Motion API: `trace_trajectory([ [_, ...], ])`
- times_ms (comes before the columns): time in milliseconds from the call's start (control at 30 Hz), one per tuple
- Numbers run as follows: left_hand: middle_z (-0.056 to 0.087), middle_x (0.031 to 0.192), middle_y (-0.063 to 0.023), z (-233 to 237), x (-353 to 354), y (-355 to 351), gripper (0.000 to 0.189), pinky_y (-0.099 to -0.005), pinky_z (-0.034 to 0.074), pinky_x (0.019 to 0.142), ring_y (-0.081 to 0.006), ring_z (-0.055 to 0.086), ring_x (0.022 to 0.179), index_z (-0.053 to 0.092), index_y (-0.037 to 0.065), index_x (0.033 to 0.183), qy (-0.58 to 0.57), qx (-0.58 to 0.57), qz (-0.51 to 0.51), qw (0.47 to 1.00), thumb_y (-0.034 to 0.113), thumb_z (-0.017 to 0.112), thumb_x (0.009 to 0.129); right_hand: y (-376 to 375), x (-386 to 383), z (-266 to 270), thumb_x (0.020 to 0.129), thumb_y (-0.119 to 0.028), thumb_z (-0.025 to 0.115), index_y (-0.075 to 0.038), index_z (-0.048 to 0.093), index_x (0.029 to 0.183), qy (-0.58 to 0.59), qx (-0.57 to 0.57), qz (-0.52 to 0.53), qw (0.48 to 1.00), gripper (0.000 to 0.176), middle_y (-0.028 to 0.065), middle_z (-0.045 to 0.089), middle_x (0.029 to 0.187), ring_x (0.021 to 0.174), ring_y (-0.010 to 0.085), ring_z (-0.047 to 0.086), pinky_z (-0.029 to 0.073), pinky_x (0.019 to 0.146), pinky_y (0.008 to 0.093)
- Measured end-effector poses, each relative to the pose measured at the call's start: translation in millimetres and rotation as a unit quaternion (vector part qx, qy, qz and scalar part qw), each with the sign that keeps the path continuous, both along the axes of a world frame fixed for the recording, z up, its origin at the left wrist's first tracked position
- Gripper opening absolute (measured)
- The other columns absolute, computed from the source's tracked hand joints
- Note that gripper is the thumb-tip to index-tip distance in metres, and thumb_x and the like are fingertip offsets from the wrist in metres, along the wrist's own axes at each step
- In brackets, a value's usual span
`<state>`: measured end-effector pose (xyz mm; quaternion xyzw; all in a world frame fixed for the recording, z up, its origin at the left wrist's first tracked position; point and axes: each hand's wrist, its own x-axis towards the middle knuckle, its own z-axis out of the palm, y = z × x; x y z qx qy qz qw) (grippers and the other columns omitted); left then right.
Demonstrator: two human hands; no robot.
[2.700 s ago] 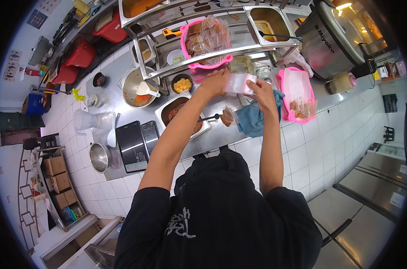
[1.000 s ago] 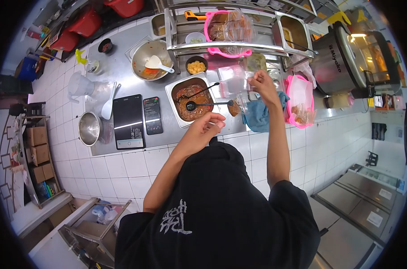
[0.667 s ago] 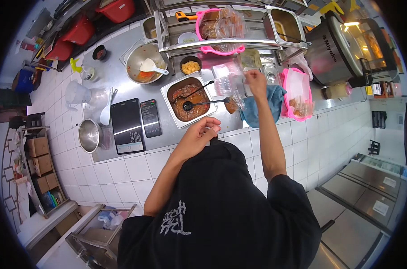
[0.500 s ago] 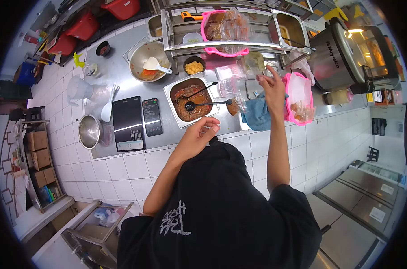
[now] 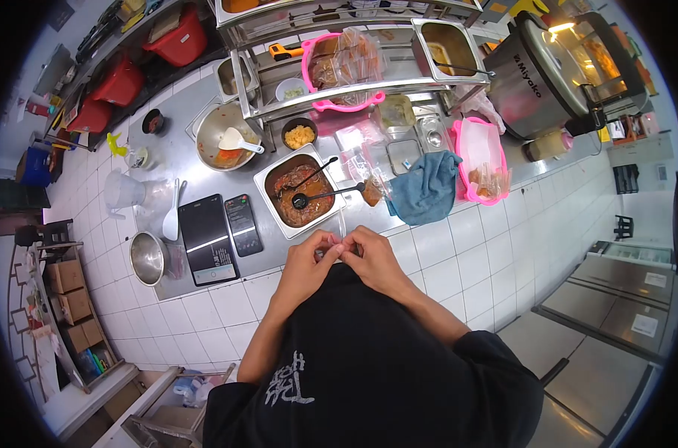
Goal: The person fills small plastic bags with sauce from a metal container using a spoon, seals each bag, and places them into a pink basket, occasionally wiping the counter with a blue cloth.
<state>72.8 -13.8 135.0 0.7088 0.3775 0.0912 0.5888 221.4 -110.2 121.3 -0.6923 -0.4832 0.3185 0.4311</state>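
My left hand [image 5: 309,265] and my right hand [image 5: 369,257] meet at the table's front edge, close to my body. Their fingers are pinched together fingertip to fingertip; a small clear, thin piece seems to show between them, too small to name. Just beyond them is a steel pan [image 5: 302,196] of reddish-brown sauce, with a black ladle [image 5: 300,201] and another dark handle resting in it. To its right lie a small filled plastic bag [image 5: 372,191] and a crumpled blue cloth [image 5: 426,188].
Left of the pan lie a phone [image 5: 244,225], a tablet [image 5: 207,240] and a steel bowl [image 5: 148,258]. Behind are a mixing bowl [image 5: 223,138] and a metal rack [image 5: 324,97]. A pink basket [image 5: 458,160] and a large Miyako cooker [image 5: 529,86] stand right.
My right hand has come down from the area by the pink basket to meet my left hand. Both hands are now closed at the fingertips. The view has shifted slightly.
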Motion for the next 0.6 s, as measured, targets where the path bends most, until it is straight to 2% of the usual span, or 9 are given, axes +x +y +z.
trace_trajectory([
  [33,0.070,0.097,-0.0055,-11.5,-5.3,1.0,0.019,-0.0259,0.050,0.078,-0.0122,0.065,0.087,0.062,-0.001,0.106,-0.041,-0.056,-0.002,0.998,0.016,0.063,0.096,-1.1,0.3,1.9,0.085,-0.010,0.070,0.001,0.062,0.088,0.000,0.001,-0.001,1.000,0.014,0.0114,0.057,0.071,0.063,0.0212,0.058,0.044,0.058,0.0354],
  [100,0.070,0.097,-0.0053,-20.8,-14.2,3.6,0.018,-0.0249,0.050,0.079,-0.0113,0.065,0.089,0.062,-0.001,0.105,-0.082,-0.110,-0.005,0.991,0.014,0.061,0.097,-2.5,2.0,7.5,0.086,-0.010,0.073,-0.002,0.062,0.081,0.079,-0.083,0.019,0.993,0.014,0.0007,0.056,0.068,0.058,0.0074,0.047,0.039,0.053,0.0279],
  [167,0.069,0.098,-0.0052,-22.7,-20.6,5.5,0.017,-0.0241,0.050,0.081,-0.0096,0.064,0.091,0.063,-0.003,0.105,-0.116,-0.202,-0.008,0.973,0.013,0.058,0.099,-3.9,2.1,2.6,0.087,-0.012,0.073,-0.003,0.062,0.081,0.117,-0.103,0.032,0.987,0.015,-0.0011,0.056,0.069,0.058,0.0057,0.048,0.039,0.053,0.0269],
  [300,0.071,0.095,-0.0051,-21.5,-25.7,7.4,0.019,-0.0228,0.049,0.078,-0.0083,0.064,0.092,0.064,-0.003,0.106,-0.120,-0.215,-0.013,0.969,0.014,0.059,0.099,-4.9,-2.3,-2.0,0.091,-0.020,0.072,-0.004,0.062,0.081,0.272,-0.161,0.022,0.948,0.021,-0.0034,0.057,0.070,0.060,0.0026,0.051,0.040,0.053,0.0246],
  [400,0.070,0.091,-0.0073,-16.0,-19.6,-1.5,0.016,-0.0283,0.051,0.075,-0.0149,0.066,0.086,0.063,-0.002,0.099,-0.086,-0.180,0.017,0.980,0.013,0.059,0.098,-4.8,-5.2,0.9,0.092,-0.017,0.068,-0.002,0.062,0.083,0.274,-0.162,0.031,0.948,0.018,0.0006,0.058,0.066,0.060,0.0079,0.055,0.043,0.053,0.0283],
  [433,0.069,0.088,-0.0099,-9.1,-16.0,-6.0,0.015,-0.0308,0.050,0.072,-0.0198,0.066,0.082,0.063,-0.002,0.098,-0.019,-0.010,-0.009,1.000,0.013,0.061,0.095,-4.5,-4.4,0.8,0.092,-0.017,0.068,-0.002,0.062,0.083,0.273,-0.162,0.031,0.948,0.018,0.0006,0.058,0.066,0.060,0.0079,0.055,0.043,0.053,0.0283],
  [467,0.068,0.086,-0.0124,-5.3,-13.0,-10.8,0.014,-0.0334,0.050,0.070,-0.0248,0.066,0.079,0.062,-0.001,0.096,0.048,0.160,-0.036,0.985,0.013,0.063,0.093,-4.8,-3.3,0.5,0.092,-0.015,0.064,-0.001,0.061,0.084,0.170,-0.113,0.067,0.977,0.016,0.0071,0.060,0.068,0.057,0.0165,0.057,0.044,0.054,0.0322],
  [500,0.063,0.080,-0.0164,-8.6,-11.4,-15.3,0.010,-0.0406,0.048,0.066,-0.0336,0.061,0.074,0.061,0.001,0.090,0.002,0.222,-0.022,0.975,0.010,0.065,0.088,-5.2,-2.7,0.3,0.091,-0.013,0.061,0.000,0.060,0.084,0.064,-0.062,0.101,0.991,0.015,0.0135,0.061,0.069,0.054,0.0251,0.058,0.045,0.054,0.0360],
  [600,0.060,0.077,-0.0149,-7.8,-8.4,-23.2,0.008,-0.0430,0.047,0.065,-0.0326,0.060,0.071,0.059,0.002,0.084,0.005,0.353,-0.003,0.936,0.007,0.064,0.086,-3.3,-7.7,1.9,0.089,-0.009,0.058,0.001,0.058,0.084,0.033,-0.037,0.077,0.996,0.011,0.0198,0.060,0.072,0.058,0.0358,0.059,0.045,0.055,0.0414],
])
